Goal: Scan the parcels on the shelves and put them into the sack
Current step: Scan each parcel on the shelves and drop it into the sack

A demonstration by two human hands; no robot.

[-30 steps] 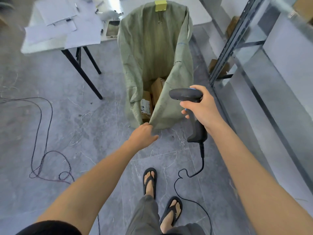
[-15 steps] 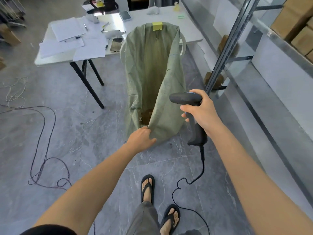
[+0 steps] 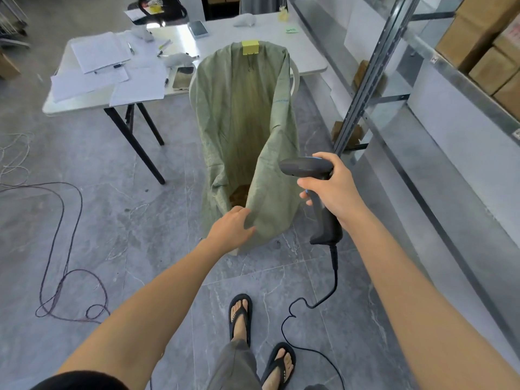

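Stands in flip-flops (image 3: 240, 319) on grey floor tiles, just short of the sack (image 3: 247, 122), with both bare arms stretched toward it.

Lays left hand (image 3: 230, 228) against the sack's near rim, touching the green fabric; cannot tell whether pinching it or merely resting there.

Grasps scanner (image 3: 305, 168) in right hand (image 3: 336, 190), fingers wrapped round the handle, just right of the sack's near rim. Points the scanner head left, across the sack's front. Lets the black cable (image 3: 333, 258) hang to the floor on the near side of the sack.

Sack upright, mouth open, far rim fastened by a yellow clip (image 3: 250, 47). At the bottom of the sack, brown parcels (image 3: 240, 192), only partly seen past the near rim.

Directly behind the sack, a white table (image 3: 306, 56); on it, left of the sack, papers (image 3: 97, 52) and a phone (image 3: 183, 77).

Right of the sack, metal shelving (image 3: 365, 80). On its upper level, well apart from the sack, brown cartons (image 3: 475, 43).
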